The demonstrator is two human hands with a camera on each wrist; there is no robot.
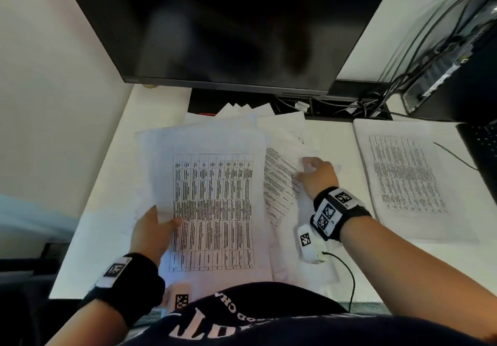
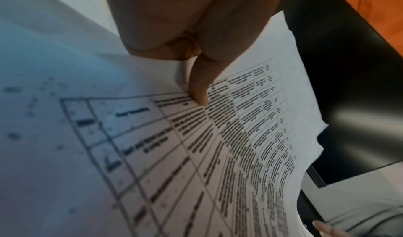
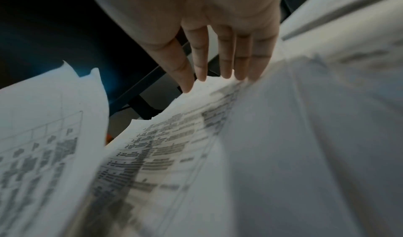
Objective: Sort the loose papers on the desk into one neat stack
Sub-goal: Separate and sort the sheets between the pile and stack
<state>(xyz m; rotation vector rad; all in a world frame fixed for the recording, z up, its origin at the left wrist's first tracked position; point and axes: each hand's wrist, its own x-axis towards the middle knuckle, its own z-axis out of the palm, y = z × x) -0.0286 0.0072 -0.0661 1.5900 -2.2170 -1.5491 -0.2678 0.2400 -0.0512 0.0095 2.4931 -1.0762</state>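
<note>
My left hand [image 1: 158, 227] grips a bundle of printed sheets [image 1: 215, 206] at its left edge and holds it raised over the desk. The thumb [image 2: 199, 89] pinches down on the top sheet's table [image 2: 229, 145]. To the right of the bundle lie loose papers [image 1: 282, 184], fanned and askew. My right hand [image 1: 316, 171] rests on them with straight fingers [image 3: 224, 59], whose tips touch the far edge of a printed sheet [image 3: 174, 145]. A separate pile of papers [image 1: 406, 179] lies flat at the right of the desk.
A dark monitor [image 1: 228, 23] stands close behind the papers, and sheet corners reach under it. Cables [image 1: 357, 106] and a black computer case [image 1: 457, 71] fill the back right. A dark device [image 1: 481, 155] sits at the right edge. The white desk [image 1: 88, 251] ends near my body.
</note>
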